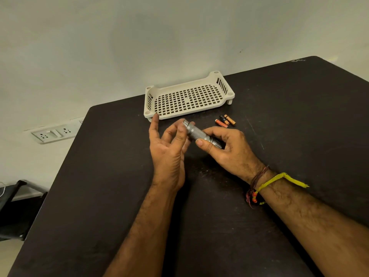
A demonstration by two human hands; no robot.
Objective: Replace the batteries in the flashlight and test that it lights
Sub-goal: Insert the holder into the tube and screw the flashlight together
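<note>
Two hands: right hand gripping flashlight, left hand at its end

Single head-worn wide-angle view, looking forward and down from close above the near edge of the dark desk, facing the wall beyond its far edge.

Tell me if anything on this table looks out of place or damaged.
Little stands out. Three batteries lie loose on the dark table beside the empty white tray rather than in it. The tabletop shows pale scuffs. The flashlight in the right hand looks intact.
</note>
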